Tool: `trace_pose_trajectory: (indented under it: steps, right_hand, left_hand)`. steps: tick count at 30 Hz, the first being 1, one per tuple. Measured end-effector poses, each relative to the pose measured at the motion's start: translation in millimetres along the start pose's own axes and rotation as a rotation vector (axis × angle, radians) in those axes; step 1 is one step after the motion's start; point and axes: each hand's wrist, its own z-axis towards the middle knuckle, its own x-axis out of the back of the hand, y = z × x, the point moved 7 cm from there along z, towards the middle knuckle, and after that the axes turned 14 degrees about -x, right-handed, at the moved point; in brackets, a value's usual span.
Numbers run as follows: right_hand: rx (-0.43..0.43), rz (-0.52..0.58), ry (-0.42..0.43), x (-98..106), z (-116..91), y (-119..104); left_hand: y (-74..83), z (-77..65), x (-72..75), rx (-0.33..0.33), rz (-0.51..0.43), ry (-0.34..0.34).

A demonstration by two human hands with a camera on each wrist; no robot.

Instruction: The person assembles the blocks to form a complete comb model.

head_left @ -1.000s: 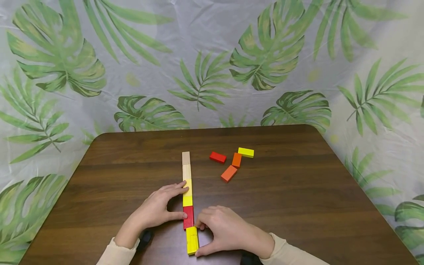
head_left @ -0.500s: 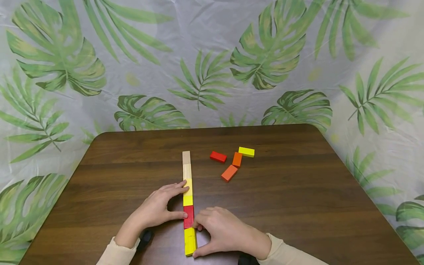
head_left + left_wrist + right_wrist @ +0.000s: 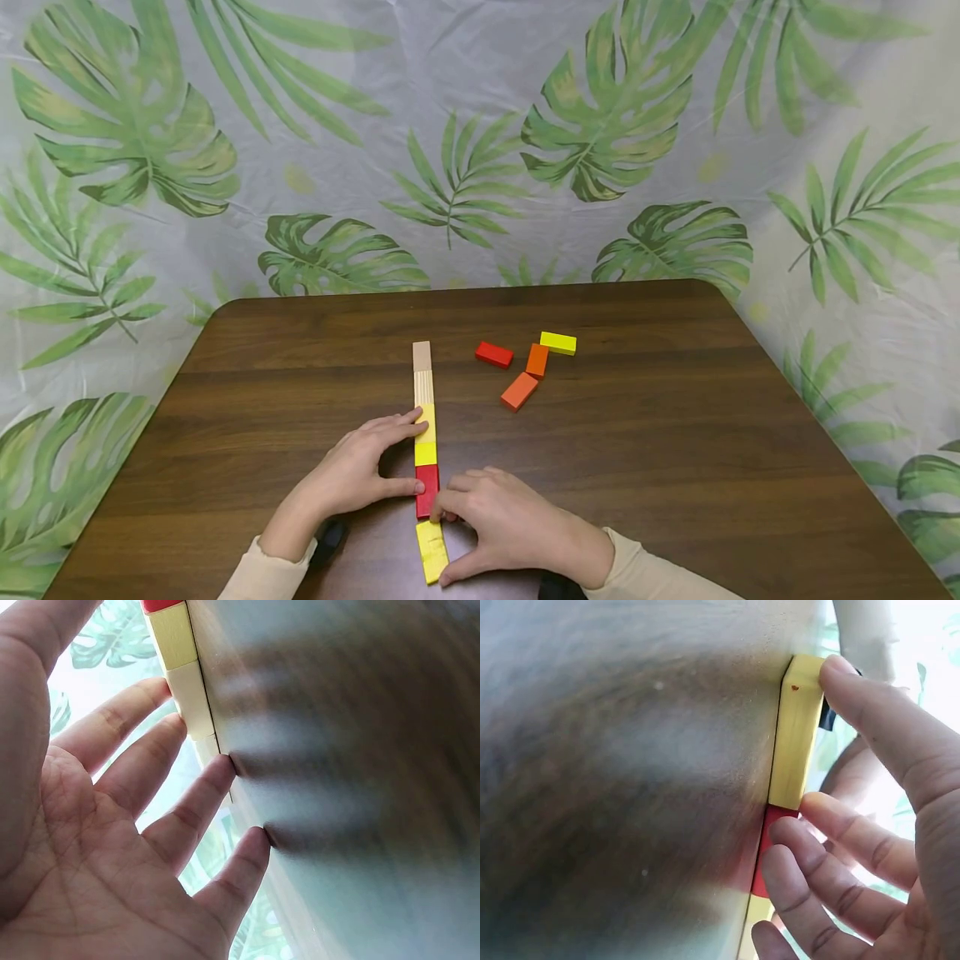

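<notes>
Yellow block point(image 3: 432, 552) is pinched by the right hand point(image 3: 502, 525) at the near end of a block row point(image 3: 425, 454) in the head view. In the left wrist view, the left hand point(image 3: 97, 817) is seen with fingers point(image 3: 191, 811) spread wide. In the right wrist view, a red block point(image 3: 766, 834) is seen beside the yellow.

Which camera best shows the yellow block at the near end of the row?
The right wrist view: the yellow block is large, its long side and end visible, with the right hand beside it. The head view shows its top, smaller and askew to the row; the left wrist view does not show it.
</notes>
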Motion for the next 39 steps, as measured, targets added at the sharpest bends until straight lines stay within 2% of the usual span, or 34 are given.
trace_pose_trajectory:
  steps: [13,26,39]
  right_hand:
    - [0.029,-0.099,0.056,1,1,-8]
    - [0.036,-0.047,0.038,0,0,-8]
    - [0.052,-0.066,0.071,2,0,-11]
  left_hand:
    - [2.3,-0.1,1.1,-0.021,0.014,0.014]
    - [3.2,0.5,2.2,-0.014,0.0,0.007]
    - [2.3,0.0,1.3,-0.012,-0.006,0.005]
